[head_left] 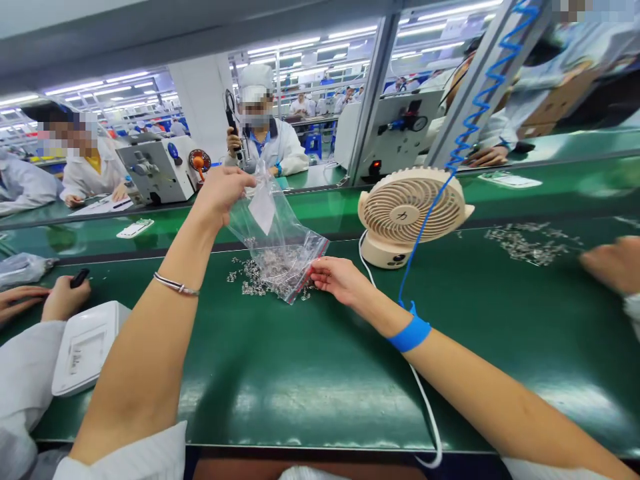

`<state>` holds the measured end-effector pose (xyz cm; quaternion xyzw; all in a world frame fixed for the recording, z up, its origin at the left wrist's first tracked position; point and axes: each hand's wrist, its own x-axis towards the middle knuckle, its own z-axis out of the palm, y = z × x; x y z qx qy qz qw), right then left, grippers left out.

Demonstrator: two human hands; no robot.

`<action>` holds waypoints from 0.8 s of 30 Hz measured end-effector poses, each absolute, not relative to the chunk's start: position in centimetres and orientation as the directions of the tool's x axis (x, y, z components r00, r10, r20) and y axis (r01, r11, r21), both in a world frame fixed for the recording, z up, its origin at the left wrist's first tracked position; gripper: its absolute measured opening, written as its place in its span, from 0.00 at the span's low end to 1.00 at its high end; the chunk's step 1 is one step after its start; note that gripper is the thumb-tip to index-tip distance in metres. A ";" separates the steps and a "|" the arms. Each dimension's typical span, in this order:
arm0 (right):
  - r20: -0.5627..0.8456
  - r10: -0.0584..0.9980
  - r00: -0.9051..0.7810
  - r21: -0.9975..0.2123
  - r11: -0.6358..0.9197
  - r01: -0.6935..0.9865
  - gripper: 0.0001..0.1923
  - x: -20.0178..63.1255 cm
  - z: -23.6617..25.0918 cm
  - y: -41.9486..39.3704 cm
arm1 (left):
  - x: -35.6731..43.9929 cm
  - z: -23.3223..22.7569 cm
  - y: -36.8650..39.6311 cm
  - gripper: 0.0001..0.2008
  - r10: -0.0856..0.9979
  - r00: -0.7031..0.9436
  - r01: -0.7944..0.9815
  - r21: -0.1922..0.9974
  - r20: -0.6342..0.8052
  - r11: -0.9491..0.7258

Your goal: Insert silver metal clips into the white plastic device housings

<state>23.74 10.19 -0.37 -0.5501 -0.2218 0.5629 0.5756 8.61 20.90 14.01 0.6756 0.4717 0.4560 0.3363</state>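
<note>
A clear zip-lock bag (280, 230) with a white paper label inside is held tilted over the green work surface (300, 380). My left hand (225, 193) pinches its upper end, lifted high. Down at the red-striped zip edge, my right hand (337, 280) grips the bag between thumb and fingers. Small metal parts (253, 277) lie in a heap under and beside the bag; through the plastic I cannot tell which are still inside. Around my right wrist is a blue strap (410, 333) joined to a coiled blue cord.
A beige fan (413, 213) stands right of the bag, its white cable running to the front edge. A white plastic housing (87, 350) sits at the left by a co-worker's hands (65, 297). More metal parts (533, 243) lie at the right near another person's hand (617, 263).
</note>
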 end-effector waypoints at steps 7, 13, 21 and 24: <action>-0.329 0.905 0.271 -0.886 -0.197 -0.419 0.05 24.2 -0.6 10.1 | 10.4 16.7 19.6 0.04 0.886 0.179 0.363 0.808 0.428 -0.464; -0.215 0.918 0.334 -0.954 -0.126 -0.271 0.05 24.6 -0.6 10.2 | 10.2 18.6 17.9 0.05 0.843 0.156 0.404 0.745 0.515 -0.530; 0.234 0.902 0.363 -0.941 0.116 0.318 0.07 24.8 -2.0 9.7 | 3.6 18.9 17.7 0.06 0.836 -0.123 0.312 0.821 0.534 -0.479; 0.325 0.930 0.173 -0.852 0.208 0.480 0.12 23.7 -2.8 9.3 | -1.2 16.0 18.8 0.09 0.885 -0.213 0.498 0.826 0.413 -0.265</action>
